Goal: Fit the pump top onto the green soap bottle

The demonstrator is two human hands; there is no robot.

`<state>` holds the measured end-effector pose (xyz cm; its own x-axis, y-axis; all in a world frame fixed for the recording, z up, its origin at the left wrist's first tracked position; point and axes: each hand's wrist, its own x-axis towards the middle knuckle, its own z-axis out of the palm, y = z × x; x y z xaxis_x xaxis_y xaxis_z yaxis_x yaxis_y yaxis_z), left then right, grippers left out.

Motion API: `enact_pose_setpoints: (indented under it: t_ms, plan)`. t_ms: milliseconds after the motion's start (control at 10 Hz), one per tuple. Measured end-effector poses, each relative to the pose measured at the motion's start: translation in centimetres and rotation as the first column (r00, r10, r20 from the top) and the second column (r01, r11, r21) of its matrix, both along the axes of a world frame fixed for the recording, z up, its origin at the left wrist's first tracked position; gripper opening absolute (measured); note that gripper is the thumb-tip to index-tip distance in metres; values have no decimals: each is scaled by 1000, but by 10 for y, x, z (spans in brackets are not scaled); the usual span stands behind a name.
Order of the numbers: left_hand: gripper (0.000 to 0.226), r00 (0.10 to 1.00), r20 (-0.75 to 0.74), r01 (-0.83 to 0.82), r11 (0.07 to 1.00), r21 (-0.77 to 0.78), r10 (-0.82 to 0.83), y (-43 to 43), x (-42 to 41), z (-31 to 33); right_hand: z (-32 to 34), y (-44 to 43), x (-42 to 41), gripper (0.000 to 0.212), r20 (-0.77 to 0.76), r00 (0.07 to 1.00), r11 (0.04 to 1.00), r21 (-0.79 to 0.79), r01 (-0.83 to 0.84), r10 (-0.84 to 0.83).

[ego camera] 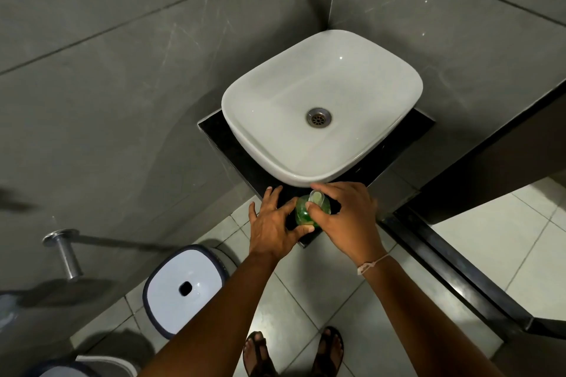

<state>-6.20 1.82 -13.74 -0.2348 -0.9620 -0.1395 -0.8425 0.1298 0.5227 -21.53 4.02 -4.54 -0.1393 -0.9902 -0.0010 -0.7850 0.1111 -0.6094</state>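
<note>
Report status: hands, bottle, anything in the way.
Left hand open, spread beside green soap bottle. Right hand grips pump top over bottle mouth; seating unclear. Bottle on black counter, before basin. Nothing blocking.

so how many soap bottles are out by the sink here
1: the green soap bottle stands on the front corner of the black counter, just before the white basin, between the left hand and the right hand, which grips its pump top. More could be hidden behind the basin.

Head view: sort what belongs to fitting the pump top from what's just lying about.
Job: green soap bottle, pump top, left hand against the bottle, right hand on the pump top.
Lying about: sink, white bin, metal wall holder.
</note>
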Motion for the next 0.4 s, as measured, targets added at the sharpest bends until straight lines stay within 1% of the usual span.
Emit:
enact_pose_setpoints:
  t_ms: [200, 300, 400]
  plan:
    - [70, 1000, 7, 8, 1000, -5, -8, -1, 1, -1, 0, 0, -1, 40, -2, 1000, 1000, 3, -24, 24]
    - [80, 999, 31, 10, 1000, 4, -10, -2, 2, 0, 3, 4, -3, 44, 216, 975, 998, -29, 64, -56]
    - [83, 993, 117, -9, 999, 33, 5, 1, 14, 4, 15, 10, -22, 43, 351, 925, 973, -119, 196, -144]
